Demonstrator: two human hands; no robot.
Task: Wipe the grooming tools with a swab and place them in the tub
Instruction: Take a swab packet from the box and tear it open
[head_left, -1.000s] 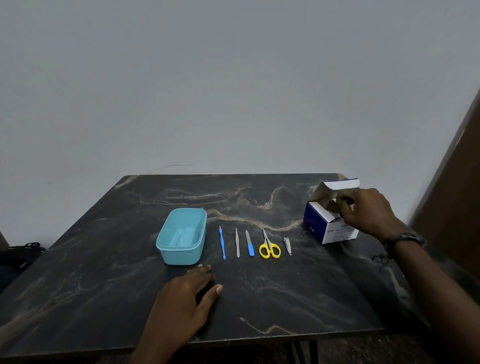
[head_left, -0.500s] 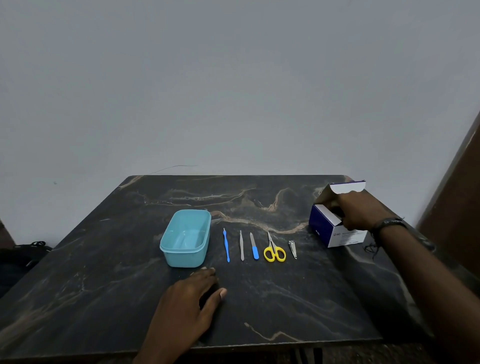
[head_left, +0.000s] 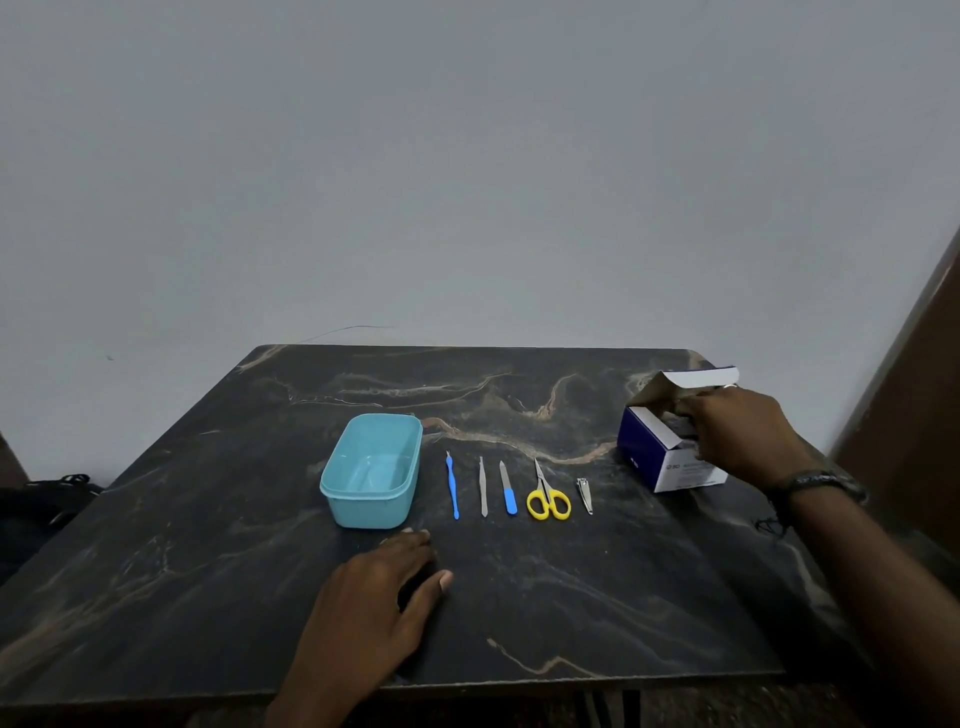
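Note:
An empty teal tub (head_left: 370, 512) stands on the dark marbled table (head_left: 571, 597). To its right several grooming tools lie in a row: a blue cuticle pusher (head_left: 453, 488), metal tweezers (head_left: 483, 488), a blue-handled file (head_left: 508, 492), yellow scissors (head_left: 546, 499) and a nail clipper (head_left: 585, 496). At the far right sits an open blue and white swab box (head_left: 644, 452). My right hand (head_left: 743, 431) rests on it, fingertips inside the opening and hidden. My left hand (head_left: 374, 608) lies flat on the table just in front of the tub, holding nothing.
A grey wall rises behind the table. A black bag (head_left: 47, 499) lies beyond the table's left edge. A brown wooden panel (head_left: 914, 415) stands close on the right. The table's front edge runs just below my left hand.
My right hand has stayed at the swab box, its fingers shifting inside the opening. The left hand and the tools have not moved.

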